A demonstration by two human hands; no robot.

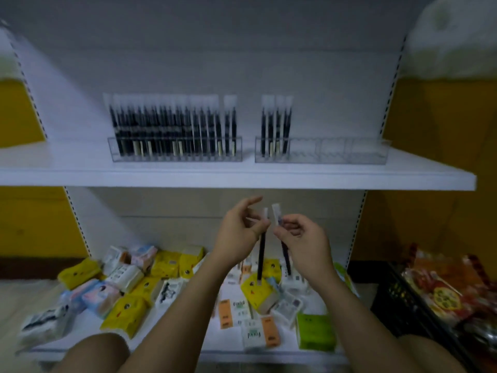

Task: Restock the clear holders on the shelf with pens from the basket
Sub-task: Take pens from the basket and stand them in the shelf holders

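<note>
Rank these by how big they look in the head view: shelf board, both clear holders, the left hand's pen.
1. shelf board
2. left holder and right holder: alike
3. pen in left hand, though nearest the camera

We see a long clear plastic holder [174,157] on the left of the white shelf [242,179], packed with upright dark pens in clear sleeves [166,125]. Just beside it, a second clear holder [336,156] carries four such pens [275,125] at its left end. Below the shelf, the left hand [239,232] pinches one dark sleeved pen [261,254] and the right hand [301,238] another pen [285,254], both nearly upright.
</note>
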